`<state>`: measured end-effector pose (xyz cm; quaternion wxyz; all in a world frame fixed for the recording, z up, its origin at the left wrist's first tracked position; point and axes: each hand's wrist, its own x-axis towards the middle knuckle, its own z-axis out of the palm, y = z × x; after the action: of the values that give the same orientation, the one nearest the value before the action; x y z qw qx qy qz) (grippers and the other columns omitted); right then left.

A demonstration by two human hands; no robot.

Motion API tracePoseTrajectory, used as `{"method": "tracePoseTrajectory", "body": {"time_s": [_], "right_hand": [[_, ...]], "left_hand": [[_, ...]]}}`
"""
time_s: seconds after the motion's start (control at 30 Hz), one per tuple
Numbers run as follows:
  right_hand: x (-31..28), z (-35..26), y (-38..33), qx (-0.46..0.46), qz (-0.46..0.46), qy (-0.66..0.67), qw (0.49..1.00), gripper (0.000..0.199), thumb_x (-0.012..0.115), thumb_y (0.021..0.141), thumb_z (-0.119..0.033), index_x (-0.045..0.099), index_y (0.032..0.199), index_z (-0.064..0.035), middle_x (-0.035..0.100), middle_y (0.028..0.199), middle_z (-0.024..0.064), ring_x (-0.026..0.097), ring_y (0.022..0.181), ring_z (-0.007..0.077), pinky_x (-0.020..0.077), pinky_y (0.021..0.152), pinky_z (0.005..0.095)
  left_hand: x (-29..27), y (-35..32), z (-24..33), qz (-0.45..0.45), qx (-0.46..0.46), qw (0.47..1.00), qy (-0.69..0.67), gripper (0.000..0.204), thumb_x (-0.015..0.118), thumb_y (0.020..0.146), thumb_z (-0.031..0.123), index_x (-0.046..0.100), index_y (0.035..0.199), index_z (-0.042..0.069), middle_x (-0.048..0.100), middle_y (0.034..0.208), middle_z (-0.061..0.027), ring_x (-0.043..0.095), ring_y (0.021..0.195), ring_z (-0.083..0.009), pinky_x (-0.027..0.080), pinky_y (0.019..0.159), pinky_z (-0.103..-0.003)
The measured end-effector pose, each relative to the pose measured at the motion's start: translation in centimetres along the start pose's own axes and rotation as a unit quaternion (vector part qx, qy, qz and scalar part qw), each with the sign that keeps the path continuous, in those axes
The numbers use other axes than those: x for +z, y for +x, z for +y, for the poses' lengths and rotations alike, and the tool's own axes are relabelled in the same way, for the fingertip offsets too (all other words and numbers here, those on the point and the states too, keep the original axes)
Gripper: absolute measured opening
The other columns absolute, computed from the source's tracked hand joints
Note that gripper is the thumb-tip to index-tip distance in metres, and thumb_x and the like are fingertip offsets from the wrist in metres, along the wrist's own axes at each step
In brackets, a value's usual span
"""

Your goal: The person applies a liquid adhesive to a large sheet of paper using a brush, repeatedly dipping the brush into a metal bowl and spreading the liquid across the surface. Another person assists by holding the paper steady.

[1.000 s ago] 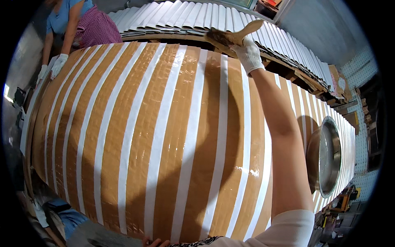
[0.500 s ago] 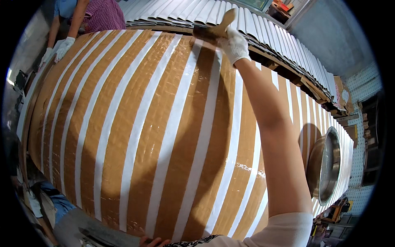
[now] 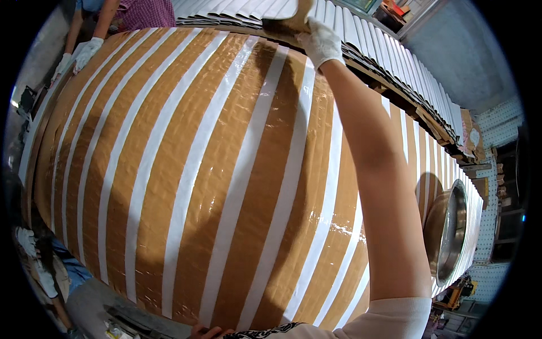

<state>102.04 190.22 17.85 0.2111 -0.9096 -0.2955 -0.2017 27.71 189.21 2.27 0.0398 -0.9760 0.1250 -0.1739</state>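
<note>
My right hand [image 3: 322, 44], in a white glove, is closed round the wooden handle of a wide, dark-ended brush [image 3: 288, 25]. It reaches the far edge of a long surface of glossy brown sheet [image 3: 186, 226] crossed by white strips [image 3: 231, 198]. The brush's dark end is over that far edge; whether it touches is unclear. At the bottom of the picture, my left hand [image 3: 204, 332] shows only bare fingertips by the near edge. The rest of it is cut off, so its grip cannot be made out.
A metal basin [image 3: 449, 234] sits on the striped surface at the right. White corrugated sheets [image 3: 389, 62] lie stacked beyond the far edge. A co-worker's gloved hands [image 3: 87, 53] rest at the far left corner; another person's gloved hand [image 3: 26, 240] is at the lower left.
My right hand and the brush have moved slightly farther away, past the far edge. At lower left, another person's gloved hand has come into view. My left fingertips stay near the same place.
</note>
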Motion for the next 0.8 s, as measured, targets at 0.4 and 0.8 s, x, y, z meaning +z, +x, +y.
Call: {"method": "tracePoseTrajectory", "body": {"time_s": [0.4,0.8], "right_hand": [[0.9,3.4,0.9,-0.049,0.005,-0.011,0.999,0.04,0.076,0.087,-0.032,0.067,0.119,-0.0098,0.071,0.112,0.0115,0.066,0.108,0.0284,0.0517,0.097,0.0408],[-4.2,9.5,-3.8,0.036,-0.002,0.034,0.999,0.04,0.079,0.08,-0.026,0.066,0.111,-0.0039,0.071,0.103,0.0219,0.067,0.099,0.0384,0.0526,0.086,0.0439]], "left_hand": [[-0.2,0.6,-0.6,-0.002,0.011,1.0,-0.011,0.06,0.066,0.087,0.061,0.053,0.14,0.035,0.048,0.134,-0.0009,0.042,0.128,-0.0233,0.038,0.104,-0.05],[-0.6,0.1,0.9,-0.006,-0.009,1.0,-0.006,0.063,0.067,0.086,0.063,0.052,0.14,0.036,0.047,0.133,0.0015,0.04,0.127,-0.021,0.037,0.104,-0.049]]}}
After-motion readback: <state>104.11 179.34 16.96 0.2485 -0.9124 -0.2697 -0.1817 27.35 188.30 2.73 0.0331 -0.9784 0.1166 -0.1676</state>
